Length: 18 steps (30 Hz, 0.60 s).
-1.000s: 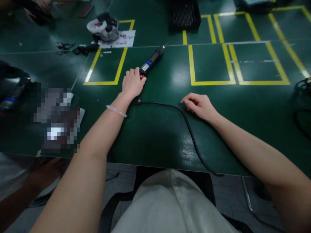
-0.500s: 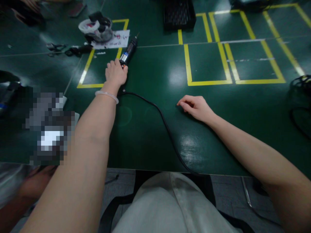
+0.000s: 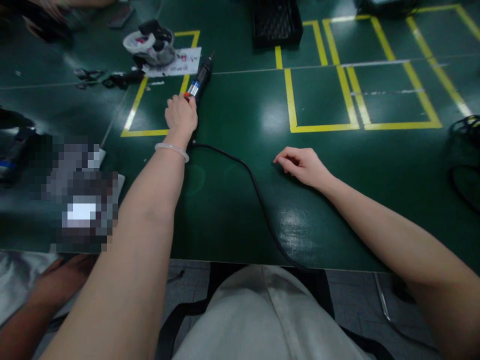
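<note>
Two bare hands work at a green table [image 3: 228,225]. Your left hand [image 3: 181,114], palm down, is closed around the rear of one power screwdriver [image 3: 200,81], which lies just beside the corner of a white sheet [image 3: 190,61], its bit pointing away from you. Your right hand [image 3: 303,165] rests half-curled on the tabletop, a small gap between thumb and fingers, with nothing visible in its grasp. One pale bracelet [image 3: 172,150] circles your left wrist, and one black cord [image 3: 258,192] curves from near that wrist to the table's near edge.

Three yellow tape outlines mark the row nearest you, one at left and two at right, with more tape beyond. One black tray [image 3: 277,42] sits at the far side; one pale container [image 3: 162,52] stands on the sheet. A second, blue-banded tool [image 3: 15,152] lies at far left, and dark cables [image 3: 468,129] gather at right.

The tabletop is glossy, streaked with reflections and crossed by a pale seam. Below, grey floor [image 3: 189,280] shows beside your lap. A co-worker's hand [image 3: 62,281] appears at lower left.
</note>
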### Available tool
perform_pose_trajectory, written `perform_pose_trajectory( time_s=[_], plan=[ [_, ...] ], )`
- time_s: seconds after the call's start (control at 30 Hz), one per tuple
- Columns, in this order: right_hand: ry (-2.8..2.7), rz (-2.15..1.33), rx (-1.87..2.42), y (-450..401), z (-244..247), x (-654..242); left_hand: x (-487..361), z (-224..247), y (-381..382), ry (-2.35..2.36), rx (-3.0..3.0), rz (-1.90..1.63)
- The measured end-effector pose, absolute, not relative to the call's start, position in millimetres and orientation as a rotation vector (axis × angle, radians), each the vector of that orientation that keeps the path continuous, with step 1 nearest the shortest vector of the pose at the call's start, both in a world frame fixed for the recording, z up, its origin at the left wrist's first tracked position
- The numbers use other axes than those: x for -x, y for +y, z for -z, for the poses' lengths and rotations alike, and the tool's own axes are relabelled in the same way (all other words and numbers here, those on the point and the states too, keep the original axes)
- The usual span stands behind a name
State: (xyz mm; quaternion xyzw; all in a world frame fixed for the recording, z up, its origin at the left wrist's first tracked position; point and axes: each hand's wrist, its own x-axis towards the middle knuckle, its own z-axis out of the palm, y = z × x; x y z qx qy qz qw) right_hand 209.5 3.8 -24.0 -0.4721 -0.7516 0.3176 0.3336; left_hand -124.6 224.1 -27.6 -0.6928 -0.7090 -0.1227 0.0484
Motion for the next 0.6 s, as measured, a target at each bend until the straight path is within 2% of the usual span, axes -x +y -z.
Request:
perform_pose_trajectory(
  time_s=[0.27,0.6],
  plan=[
    [-1.955,-0.862,1.227,4,23,-209,107,30,194,-2.148,2.119,0.505],
    [-1.973,-0.685,1.222,1,21,-208,62,20,103,-1.878,2.425,0.385]
  ],
)
